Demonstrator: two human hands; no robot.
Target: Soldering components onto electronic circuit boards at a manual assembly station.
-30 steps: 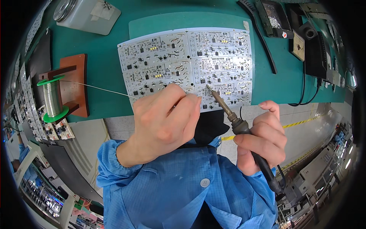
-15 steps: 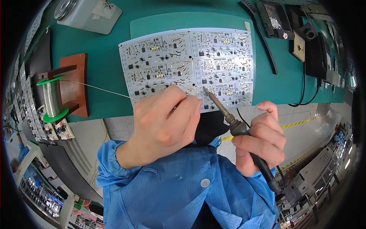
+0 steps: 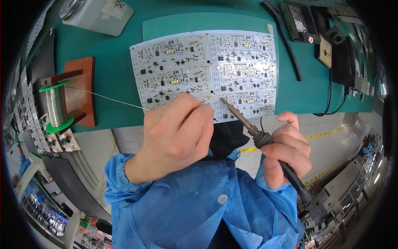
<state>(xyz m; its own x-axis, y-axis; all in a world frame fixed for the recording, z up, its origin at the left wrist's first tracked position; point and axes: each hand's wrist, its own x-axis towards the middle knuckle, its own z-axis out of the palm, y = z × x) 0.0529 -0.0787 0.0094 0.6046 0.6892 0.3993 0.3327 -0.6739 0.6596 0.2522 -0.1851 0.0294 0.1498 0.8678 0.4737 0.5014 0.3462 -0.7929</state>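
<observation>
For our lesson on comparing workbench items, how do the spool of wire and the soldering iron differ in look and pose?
Shape: the spool of wire is a squat cylinder; the soldering iron is long and slender.
Colour: the spool is green and silvery; the iron is black and dull metal.
Pose: the spool sits in a reddish-brown holder; the iron slants in the right hand.

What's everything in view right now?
rectangular circuit board: 1, white, centre
flat benchtop: 1, green, beneath
round solder spool: 1, green-flanged, left
thin solder wire: 1, silver, left
flat stand: 1, brown, left
slim soldering iron: 1, black, right
squarish container: 1, white, upper left
long brush: 1, black, right
shallow tray: 1, black, upper right
blurred equipment: several, grey, lower right
cloth jacket: 1, blue, bottom
left hand: 1, bare, holding wire
right hand: 1, bare, gripping iron
</observation>
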